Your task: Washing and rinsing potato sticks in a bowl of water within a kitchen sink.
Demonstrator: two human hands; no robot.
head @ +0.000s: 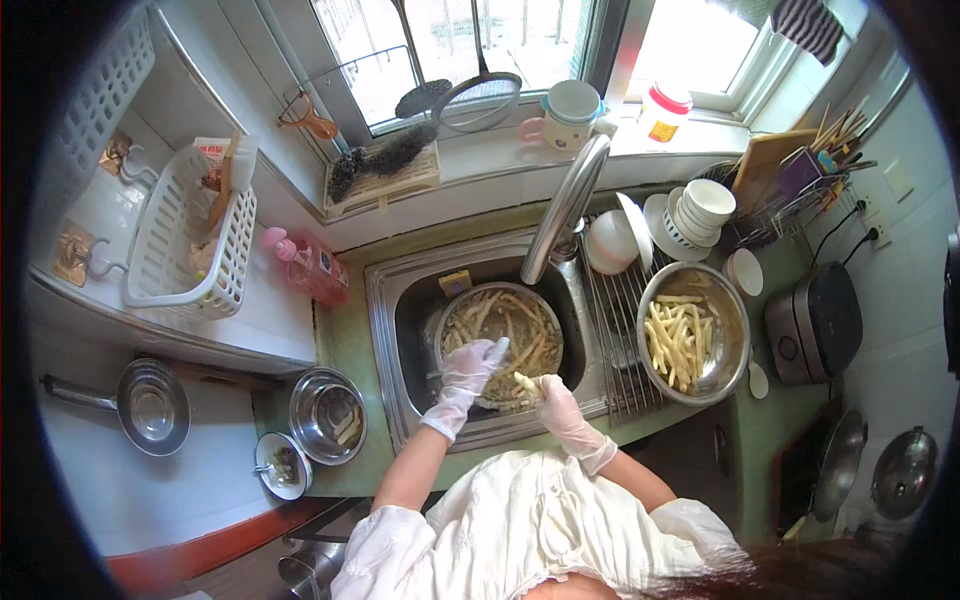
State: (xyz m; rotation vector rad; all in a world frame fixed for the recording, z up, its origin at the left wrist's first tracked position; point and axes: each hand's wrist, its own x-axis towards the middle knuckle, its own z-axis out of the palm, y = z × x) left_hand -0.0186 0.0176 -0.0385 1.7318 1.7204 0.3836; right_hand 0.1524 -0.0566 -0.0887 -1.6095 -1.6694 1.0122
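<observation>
Both my hands wear thin translucent gloves over the sink. My left hand [469,369] is closed around a small whitish tool, its kind hard to make out, above a round basin [556,315] of cloudy water. Long pale root-like pieces [491,307] float in that basin. In my right hand [559,405] is a pale yellowish piece [527,385], held at the basin's near right edge. To the right, a steel bowl [739,352] on the drying rack holds many similar pale pieces [679,337]. A steel bowl [300,412] at the left contains a few more.
The faucet [566,210] arches over the sink [386,330]. Stacked white bowls [709,202] stand on the rack [607,345]. A white bowl of scraps [262,454] and a pink soap bottle [315,270] are left. A spoon [758,381] and a black-lidded appliance [814,322] lie to the right.
</observation>
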